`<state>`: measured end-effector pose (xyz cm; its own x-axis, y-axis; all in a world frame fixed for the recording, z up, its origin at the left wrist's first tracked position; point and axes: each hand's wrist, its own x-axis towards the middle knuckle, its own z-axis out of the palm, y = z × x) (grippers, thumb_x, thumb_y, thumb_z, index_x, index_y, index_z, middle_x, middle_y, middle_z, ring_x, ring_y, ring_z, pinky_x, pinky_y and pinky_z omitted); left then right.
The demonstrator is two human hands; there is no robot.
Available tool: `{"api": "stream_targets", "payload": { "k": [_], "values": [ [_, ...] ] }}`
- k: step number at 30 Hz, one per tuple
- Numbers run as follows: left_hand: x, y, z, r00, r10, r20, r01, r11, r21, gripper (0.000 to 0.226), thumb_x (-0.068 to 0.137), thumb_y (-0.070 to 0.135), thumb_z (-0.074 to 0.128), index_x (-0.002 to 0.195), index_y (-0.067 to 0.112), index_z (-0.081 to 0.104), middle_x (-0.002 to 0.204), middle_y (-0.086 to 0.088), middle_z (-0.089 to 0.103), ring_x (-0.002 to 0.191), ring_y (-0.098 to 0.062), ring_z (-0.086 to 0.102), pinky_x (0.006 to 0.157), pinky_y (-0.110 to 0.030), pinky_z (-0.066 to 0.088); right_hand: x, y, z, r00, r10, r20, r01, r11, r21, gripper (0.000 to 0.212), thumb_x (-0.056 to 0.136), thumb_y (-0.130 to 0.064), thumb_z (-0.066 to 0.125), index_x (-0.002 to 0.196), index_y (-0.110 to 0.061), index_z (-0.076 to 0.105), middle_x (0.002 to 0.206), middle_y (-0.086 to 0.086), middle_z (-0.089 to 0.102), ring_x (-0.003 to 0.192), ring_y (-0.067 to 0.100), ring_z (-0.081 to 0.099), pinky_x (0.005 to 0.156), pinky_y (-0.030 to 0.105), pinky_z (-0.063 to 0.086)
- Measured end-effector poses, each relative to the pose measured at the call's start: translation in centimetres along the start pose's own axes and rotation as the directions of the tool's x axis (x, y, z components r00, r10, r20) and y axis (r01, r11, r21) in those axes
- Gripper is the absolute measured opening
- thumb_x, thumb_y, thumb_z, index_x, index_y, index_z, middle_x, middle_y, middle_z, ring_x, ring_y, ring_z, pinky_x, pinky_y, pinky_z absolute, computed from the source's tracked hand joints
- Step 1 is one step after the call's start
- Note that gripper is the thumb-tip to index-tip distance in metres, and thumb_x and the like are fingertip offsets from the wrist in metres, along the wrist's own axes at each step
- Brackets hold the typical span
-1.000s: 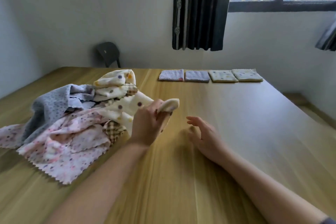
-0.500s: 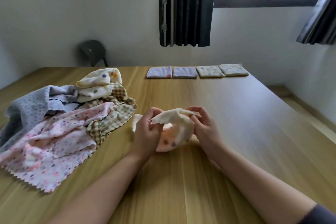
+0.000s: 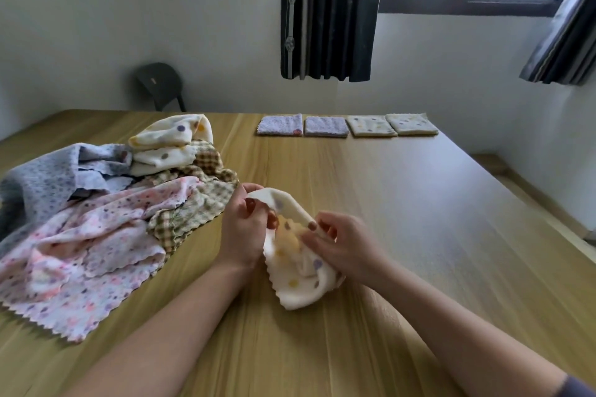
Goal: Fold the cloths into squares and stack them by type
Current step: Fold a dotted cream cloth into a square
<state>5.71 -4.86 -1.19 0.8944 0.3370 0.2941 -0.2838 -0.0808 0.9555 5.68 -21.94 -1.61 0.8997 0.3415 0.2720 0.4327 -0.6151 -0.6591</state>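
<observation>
Currently, a cream polka-dot fleece cloth (image 3: pixel 301 292) is being held crumpled at the wooden counter's (image 3: pixel 419 219) middle, pinched by the fingers of the left hand (image 3: pixel 242 232) and right hand (image 3: pixel 351 250).

I'm reaching both arms in from the near edge, my left forearm (image 3: pixel 167 322) and right forearm (image 3: pixel 451 325) angling toward each other. My left grip (image 3: pixel 242 235) is sitting just left of centre, its fingers curling over and pinching the far, upper edge of the cream dotted cloth (image 3: pixel 300 287). My right grip (image 3: pixel 348 245) is sitting just to its right and a little nearer, fingertips bending in and pinching the same cloth. The two grips are sitting close together, apart from each other. A dark sleeve (image 3: pixel 579 388) is showing at the near right corner; the left forearm is showing bare.
</observation>
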Motion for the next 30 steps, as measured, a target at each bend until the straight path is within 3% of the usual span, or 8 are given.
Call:
{"api": "stream_targets", "payload": {
  "k": [7,10,13,17,19,22,27,30],
  "values": [
    [1.3,-1.1,-0.2,0.972,-0.227,-0.068,0.206,0.952,-0.228,0.021,0.101,0.018,0.040,0.082,0.015,0.049,0.078,-0.008,0.052,0.078,-0.023,0.051,0.071,-0.042,0.047,0.5,0.2,-2.2,0.994,0.087,-0.068,-0.078,0.988,0.132,0.023,0.095,-0.016,0.053,0.078,-0.010,0.069,0.066,0.000,0.061,0.060,0.012,0.051,0.057,0.023,0.040],
    [1.5,-0.8,-0.2,0.964,-0.257,-0.069,0.236,0.944,-0.229,0.021,0.102,0.020,0.042,0.083,0.014,0.050,0.077,-0.006,0.055,0.077,-0.025,0.056,0.073,-0.044,0.053,0.6,-0.1,-2.9,0.982,0.191,-0.007,-0.170,0.888,0.428,0.022,0.097,-0.015,0.050,0.088,-0.009,0.069,0.083,0.016,0.068,0.063,0.013,0.057,0.056,0.027,0.047],
    [1.7,0.7,-0.8,0.913,-0.303,0.271,0.393,0.832,-0.393,0.026,0.088,0.032,0.064,0.097,0.008,0.059,0.085,-0.012,0.068,0.078,-0.024,0.066,0.064,-0.032,0.058,0.5,-0.8,-4.4,0.951,0.239,0.197,-0.306,0.639,0.705,0.023,0.097,-0.019,0.051,0.095,-0.011,0.073,0.090,0.019,0.069,0.067,0.019,0.062,0.056,0.028,0.052],
    [1.9,1.2,-2.9,0.603,-0.280,0.747,0.593,0.784,-0.185,0.072,0.056,0.034,0.090,0.113,0.003,0.059,0.102,-0.018,0.068,0.087,-0.028,0.069,0.068,-0.034,0.059,0.4,-0.7,-6.5,0.891,0.153,0.427,-0.437,0.542,0.717,0.015,0.085,-0.027,0.068,0.094,-0.018,0.076,0.087,0.013,0.069,0.068,0.020,0.067,0.060,0.028,0.057],
    [2.3,1.0,-3.7,0.536,-0.300,0.789,0.609,0.785,-0.115,0.077,0.057,0.019,0.090,0.122,0.000,0.053,0.108,-0.018,0.065,0.093,-0.029,0.066,0.075,-0.037,0.059,0.6,0.6,-7.1,0.873,0.106,0.476,-0.467,0.468,0.751,0.045,0.065,-0.030,0.082,0.107,-0.018,0.072,0.099,0.014,0.070,0.080,0.025,0.069,0.066,0.035,0.059],
    [2.8,0.6,-3.9,0.696,-0.335,0.635,0.579,0.785,-0.221,0.051,0.075,-0.002,0.068,0.122,0.004,0.051,0.100,-0.014,0.062,0.079,-0.020,0.066,0.062,-0.028,0.057,1.1,2.7,-7.6,0.912,0.123,0.392,-0.410,0.339,0.847,0.082,0.044,-0.027,0.093,0.120,-0.021,0.065,0.115,0.008,0.068,0.094,0.030,0.068,0.070,0.039,0.058],
    [3.8,-1.3,-3.2,0.970,-0.237,0.047,0.241,0.949,-0.203,0.050,0.086,-0.019,0.047,0.119,0.019,0.048,0.120,-0.010,0.055,0.097,-0.016,0.061,0.071,-0.022,0.055,1.9,4.4,-7.1,0.902,0.426,0.070,-0.195,0.257,0.946,0.048,0.086,0.004,0.056,0.131,-0.012,0.053,0.099,0.007,0.069,0.078,0.017,0.067,0.066,0.028,0.057],
    [3.0,-1.7,-3.5,0.997,0.060,-0.040,-0.049,0.970,0.236,0.044,0.086,-0.009,0.055,0.117,0.020,0.050,0.122,-0.006,0.054,0.106,-0.011,0.056,0.088,-0.020,0.048,1.7,5.3,-6.4,0.893,0.436,-0.107,-0.168,0.545,0.821,0.044,0.089,0.002,0.056,0.125,-0.023,0.055,0.129,0.003,0.057,0.113,0.017,0.057,0.087,0.028,0.050]
  ]
}}
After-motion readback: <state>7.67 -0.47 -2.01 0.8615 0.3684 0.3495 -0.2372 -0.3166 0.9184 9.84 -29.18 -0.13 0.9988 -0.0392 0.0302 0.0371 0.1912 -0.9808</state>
